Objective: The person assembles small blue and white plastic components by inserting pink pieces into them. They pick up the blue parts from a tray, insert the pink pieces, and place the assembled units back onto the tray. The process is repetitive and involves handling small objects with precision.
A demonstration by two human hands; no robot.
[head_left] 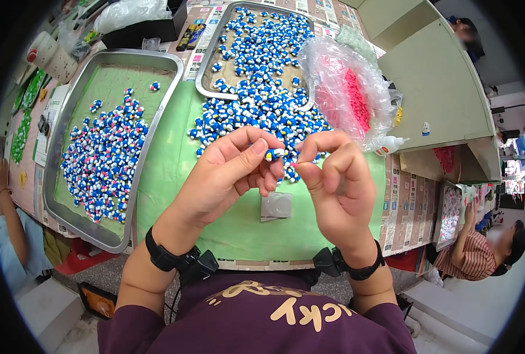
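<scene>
My left hand (230, 162) pinches a small figure (274, 154), blue, white and black with a yellow spot, between thumb and fingers. Close beside it, my right hand (342, 180) has thumb and forefinger closed on a tiny pink piece (294, 165), mostly hidden by the fingertips. Just beyond both hands lies a heap of similar blue and white figures (262, 115) on a green mat (227, 224). The heap runs up into a metal tray (206, 65) at the back. Below my hands sits a small clear plastic box (276, 205).
At the left, another metal tray (171, 88) holds figures with pink parts. A clear plastic bag (327, 65) of pink pieces (357, 100) lies back right, near a white squeeze bottle (389, 144) and a grey-green cabinet (433, 88). Other people sit at both sides.
</scene>
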